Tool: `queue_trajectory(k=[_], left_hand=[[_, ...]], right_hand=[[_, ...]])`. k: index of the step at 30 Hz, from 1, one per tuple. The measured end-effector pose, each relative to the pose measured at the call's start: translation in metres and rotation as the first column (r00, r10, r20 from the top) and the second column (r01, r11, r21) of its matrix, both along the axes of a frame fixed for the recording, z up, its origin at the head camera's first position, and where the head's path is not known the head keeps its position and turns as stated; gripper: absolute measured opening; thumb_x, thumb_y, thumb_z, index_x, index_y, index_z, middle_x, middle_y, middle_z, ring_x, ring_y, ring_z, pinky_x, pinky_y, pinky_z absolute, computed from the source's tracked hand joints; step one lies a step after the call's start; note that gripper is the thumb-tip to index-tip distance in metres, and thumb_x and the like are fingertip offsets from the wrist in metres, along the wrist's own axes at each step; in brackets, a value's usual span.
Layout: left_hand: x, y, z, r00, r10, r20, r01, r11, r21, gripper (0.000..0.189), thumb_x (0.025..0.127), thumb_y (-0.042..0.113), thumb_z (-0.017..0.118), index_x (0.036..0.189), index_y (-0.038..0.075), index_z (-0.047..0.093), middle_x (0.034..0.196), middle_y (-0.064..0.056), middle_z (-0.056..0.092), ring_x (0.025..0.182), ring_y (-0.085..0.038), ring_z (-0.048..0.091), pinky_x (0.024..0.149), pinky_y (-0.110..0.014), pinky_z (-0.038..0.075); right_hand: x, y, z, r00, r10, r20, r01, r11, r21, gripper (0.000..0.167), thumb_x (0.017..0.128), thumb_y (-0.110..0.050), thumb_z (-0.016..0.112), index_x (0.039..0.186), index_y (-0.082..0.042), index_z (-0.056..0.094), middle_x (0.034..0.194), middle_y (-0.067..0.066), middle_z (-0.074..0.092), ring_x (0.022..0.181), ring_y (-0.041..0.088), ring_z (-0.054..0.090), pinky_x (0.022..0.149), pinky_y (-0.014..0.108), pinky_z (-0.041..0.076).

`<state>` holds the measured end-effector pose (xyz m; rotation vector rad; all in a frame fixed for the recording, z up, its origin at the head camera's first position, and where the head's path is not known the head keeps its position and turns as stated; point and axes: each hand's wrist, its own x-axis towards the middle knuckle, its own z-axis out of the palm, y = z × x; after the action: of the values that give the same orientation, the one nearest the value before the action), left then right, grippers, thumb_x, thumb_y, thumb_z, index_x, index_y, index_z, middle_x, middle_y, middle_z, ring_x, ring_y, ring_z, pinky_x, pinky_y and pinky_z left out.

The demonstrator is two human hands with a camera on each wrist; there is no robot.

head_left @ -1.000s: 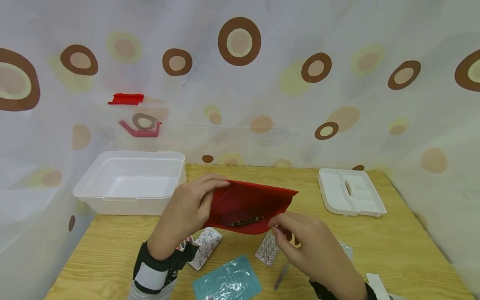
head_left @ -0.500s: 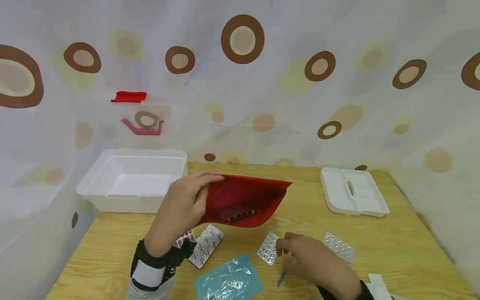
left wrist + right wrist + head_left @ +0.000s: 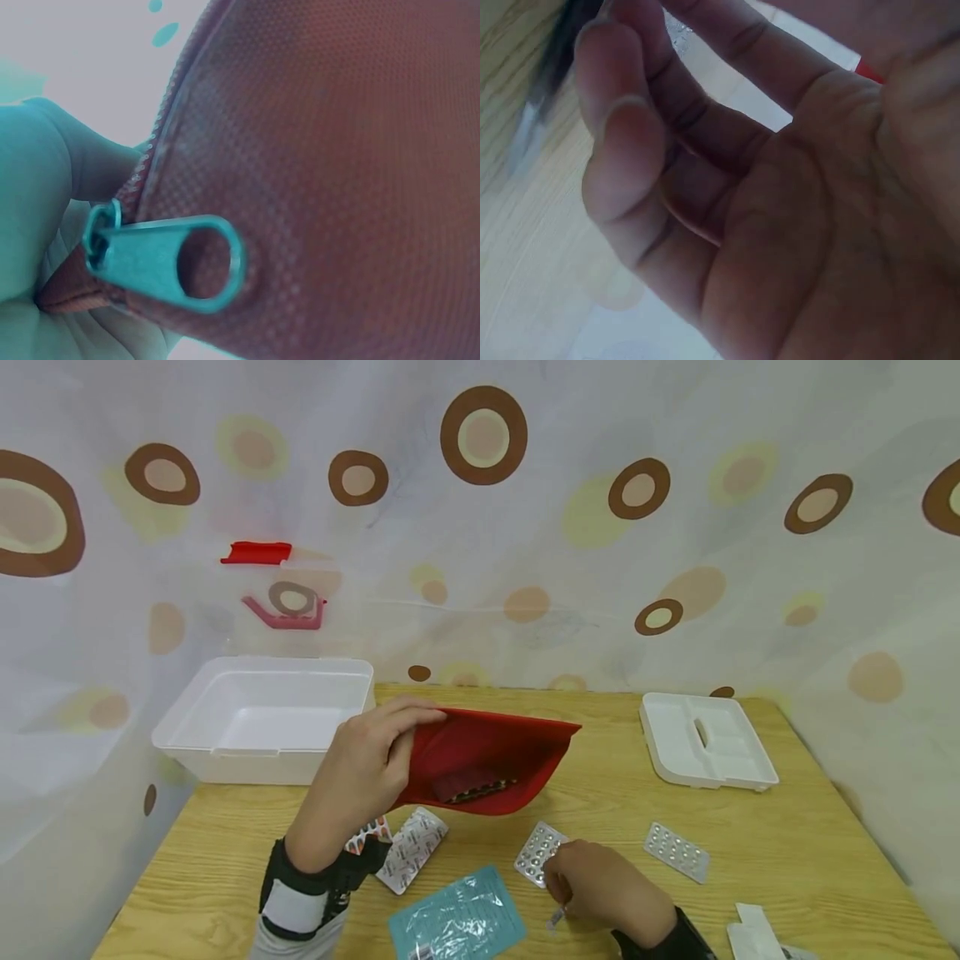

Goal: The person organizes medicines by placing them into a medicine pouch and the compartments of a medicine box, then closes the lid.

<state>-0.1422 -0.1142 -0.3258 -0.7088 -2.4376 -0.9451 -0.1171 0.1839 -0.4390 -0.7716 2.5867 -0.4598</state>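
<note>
My left hand [image 3: 367, 760] grips the left end of a red zippered pouch [image 3: 555, 743], whose mouth gapes toward me. Inside lies a dark, flat packet with a gold-patterned edge [image 3: 480, 790]. In the left wrist view the metal zipper pull [image 3: 142, 259] hangs beside the fingers, against the red fabric [image 3: 360, 180]. My right hand [image 3: 607, 889] is low over the table, fingers curled, pinching a slim grey stick-like tool [image 3: 556, 918]. The right wrist view shows this tool [image 3: 551, 75] blurred at the fingertips. A silver blister pack [image 3: 536, 853] lies right beside that hand.
A white bin [image 3: 262, 768] stands at the back left, a white divided tray [image 3: 705, 743] at the back right. On the table lie a teal packet [image 3: 457, 918], a printed blister pack [image 3: 412, 850], another pill blister [image 3: 677, 852], and white paper strips [image 3: 753, 931].
My right hand has let go of the pouch's right side and moved down to the grey tool on the table. The left hand keeps hold of the pouch, which has shifted slightly left.
</note>
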Motion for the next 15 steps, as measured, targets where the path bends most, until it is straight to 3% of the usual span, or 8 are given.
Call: queue_trajectory(k=[11, 15], left_hand=[[-0.0011, -0.0009, -0.0006, 1.000, -0.003, 0.009, 0.003, 1.000, -0.009, 0.029, 0.099, -0.002, 0.053, 0.113, 0.007, 0.076, 0.120, -0.003, 0.071, 0.102, -0.020, 0.070, 0.079, -0.036, 0.060], [-0.0009, -0.0002, 0.0006, 1.000, -0.005, 0.017, 0.005, 1.000, -0.005, 0.028, 0.099, -0.002, 0.053, 0.114, 0.007, 0.076, 0.120, -0.004, 0.071, 0.103, -0.020, 0.070, 0.079, -0.036, 0.060]], right_hand=[[0.0010, 0.0014, -0.0027, 1.000, 0.007, -0.021, -0.007, 1.000, -0.003, 0.032, 0.073, 0.005, 0.073, 0.064, -0.020, 0.055, 0.061, -0.011, 0.042, 0.058, 0.005, 0.037, 0.054, 0.023, 0.031], [0.0016, 0.0029, 0.0014, 1.000, 0.011, -0.018, -0.012, 0.999, -0.050, 0.031, 0.081, -0.001, 0.073, 0.065, -0.020, 0.056, 0.060, -0.013, 0.039, 0.056, 0.003, 0.036, 0.053, 0.022, 0.031]])
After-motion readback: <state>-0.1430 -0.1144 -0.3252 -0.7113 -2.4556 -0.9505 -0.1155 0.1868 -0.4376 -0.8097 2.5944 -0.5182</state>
